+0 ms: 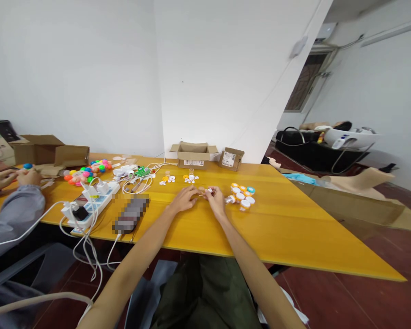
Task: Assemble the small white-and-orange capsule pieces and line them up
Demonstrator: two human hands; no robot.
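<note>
My left hand (185, 199) is over the table with its fingers curved towards a small, pale, see-through thing (201, 192) between my hands. Its fingertips touch or nearly touch that thing, whose kind I cannot make out. My right hand (216, 201) pinches a small white piece with dark marks (210, 190) between thumb and fingers. Just right of it, a clear small jar (230, 199) lies on its side. Beside that stand several small jars with white lids (240, 196) and orange bands, one with a teal lid (250, 189).
Small white discs (191, 178) lie in two groups beyond my hands. Cardboard boxes (192, 157) stand at the back. Left are a phone (130, 214), a power strip (99, 205) with cables, colourful balls (84, 176) and a co-worker's hands (29, 176) holding a blue ball.
</note>
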